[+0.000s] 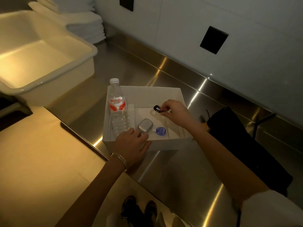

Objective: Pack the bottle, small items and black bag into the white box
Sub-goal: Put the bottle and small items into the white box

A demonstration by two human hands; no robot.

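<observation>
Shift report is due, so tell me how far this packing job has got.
Done: the bottle leans inside the white box, on its left, with a silver case and small blue item beside it. In hand: the right hand pinches a black coiled tie over the box; the left hand rests on its near rim. Left: the black bag lies outside, on the counter.

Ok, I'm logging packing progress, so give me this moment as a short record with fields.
box: open white cardboard box on steel counter
inside: clear plastic water bottle, silver rounded case, small blue round item
right hand: pinches black coiled hair tie over box
left hand: rests on box's near wall
outside: black fabric bag, right of box
</observation>
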